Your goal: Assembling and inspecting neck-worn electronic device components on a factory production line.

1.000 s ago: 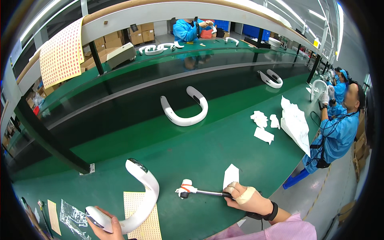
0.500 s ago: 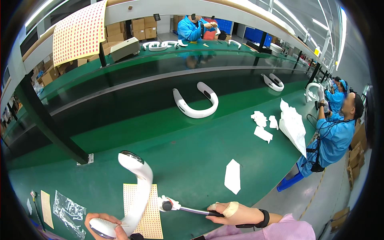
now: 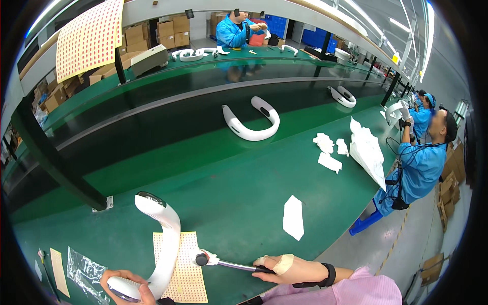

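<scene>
My left hand [image 3: 127, 287] grips the lower end of a white curved neck-worn device [image 3: 170, 229], which stands tilted with its dark glossy end up. In my right hand [image 3: 292, 269] is a rod-handled tool [image 3: 236, 265] with a metal shaft and a black grip. Its head is a round black knob with white cloth-like material around it, close beside the device; whether they touch I cannot tell. A cream sheet of small red dots [image 3: 190, 274] lies under the device and tool head. My right hand has a tan patch on its back and a black wristband.
White U-shaped devices [image 3: 259, 134] [image 3: 343, 97] lie on the dark green belt. Crumpled white paper [image 3: 367, 152] and a white paper piece [image 3: 293, 218] rest on the bench. Clear plastic bag [image 3: 85, 269] sits left. A black post [image 3: 56, 152] rises there. Co-worker [image 3: 419, 168] stands right.
The view has shifted slightly, so most things sit further left. The nearer device on the belt has moved right relative to the bench. My grips stay the same.
</scene>
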Tool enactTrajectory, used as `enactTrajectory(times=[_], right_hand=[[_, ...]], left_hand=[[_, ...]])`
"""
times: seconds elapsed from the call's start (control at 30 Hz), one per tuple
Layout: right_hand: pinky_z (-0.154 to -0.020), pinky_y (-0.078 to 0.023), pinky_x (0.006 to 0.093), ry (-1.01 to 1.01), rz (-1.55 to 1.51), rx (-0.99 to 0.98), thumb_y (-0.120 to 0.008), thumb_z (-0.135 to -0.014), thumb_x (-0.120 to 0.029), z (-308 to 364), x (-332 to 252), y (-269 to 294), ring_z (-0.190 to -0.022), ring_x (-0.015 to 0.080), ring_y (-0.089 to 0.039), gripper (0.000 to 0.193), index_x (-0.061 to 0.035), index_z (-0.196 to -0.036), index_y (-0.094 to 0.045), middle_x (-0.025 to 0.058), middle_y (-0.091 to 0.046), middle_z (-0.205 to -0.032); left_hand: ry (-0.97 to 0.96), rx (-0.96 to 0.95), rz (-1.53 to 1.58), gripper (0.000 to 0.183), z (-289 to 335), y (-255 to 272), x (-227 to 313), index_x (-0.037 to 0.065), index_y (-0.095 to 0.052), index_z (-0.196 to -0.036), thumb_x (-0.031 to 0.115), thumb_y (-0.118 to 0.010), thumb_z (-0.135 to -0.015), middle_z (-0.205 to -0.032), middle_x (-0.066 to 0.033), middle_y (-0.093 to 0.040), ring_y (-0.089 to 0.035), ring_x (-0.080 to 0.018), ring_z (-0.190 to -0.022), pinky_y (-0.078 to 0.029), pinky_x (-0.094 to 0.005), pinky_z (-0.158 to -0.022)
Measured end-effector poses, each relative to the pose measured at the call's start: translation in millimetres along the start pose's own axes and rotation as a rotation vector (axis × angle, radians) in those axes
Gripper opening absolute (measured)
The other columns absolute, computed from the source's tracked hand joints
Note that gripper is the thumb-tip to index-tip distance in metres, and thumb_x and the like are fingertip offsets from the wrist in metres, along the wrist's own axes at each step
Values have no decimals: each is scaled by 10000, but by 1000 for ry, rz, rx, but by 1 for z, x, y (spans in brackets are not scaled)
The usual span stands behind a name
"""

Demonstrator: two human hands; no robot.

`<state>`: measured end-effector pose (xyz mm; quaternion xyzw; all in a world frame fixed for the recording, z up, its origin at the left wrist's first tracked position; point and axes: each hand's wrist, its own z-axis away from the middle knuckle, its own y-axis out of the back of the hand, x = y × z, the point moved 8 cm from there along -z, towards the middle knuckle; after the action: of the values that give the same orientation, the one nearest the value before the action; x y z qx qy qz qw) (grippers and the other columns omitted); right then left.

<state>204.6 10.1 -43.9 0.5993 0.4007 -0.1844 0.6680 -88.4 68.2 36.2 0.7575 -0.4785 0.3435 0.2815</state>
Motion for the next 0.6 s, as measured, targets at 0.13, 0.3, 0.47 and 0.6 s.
enactTrajectory(times=[0.13, 0.3, 0.47, 0.6], right_hand=[[-492, -446, 379, -62, 61, -14, -540, -889, -268, 3, 8, -6, -576, 305, -556, 250, -36, -977, -511, 112, -548, -739], [-534, -466, 401, 12, 47, -14, -526, -888, -255, -7, 14, -17, -623, 319, -567, 247, -38, -1003, -495, 127, -553, -744], [-550, -429, 401, -67, -155, -54, -514, -908, -267, -4, 32, -14, -616, 328, -543, 250, -60, -1045, -491, 140, -550, -682], [-540, -413, 378, -105, -233, -38, -516, -908, -262, -5, 36, -10, -588, 306, -518, 252, -64, -1063, -489, 131, -540, -674]], left_hand=[[4, -37, -37, 483, 2, -8, -1, 22, -425, -1131, 15, -684, -724, -858, -89, -504, -503, -175, -721, -457, -295, -624], [137, 107, 218, 439, 12, 9, -11, 18, -446, -1087, 60, -696, -729, -806, -92, -498, -492, -196, -684, -443, -303, -621], [8, 48, 104, 403, 6, -11, 14, 2, -445, -972, 277, -669, -779, -747, -92, -476, -460, -195, -636, -402, -318, -575], [14, 47, 35, 386, 7, -13, 19, -3, -448, -945, 284, -654, -790, -756, -96, -479, -463, -204, -665, -404, -336, -625]])
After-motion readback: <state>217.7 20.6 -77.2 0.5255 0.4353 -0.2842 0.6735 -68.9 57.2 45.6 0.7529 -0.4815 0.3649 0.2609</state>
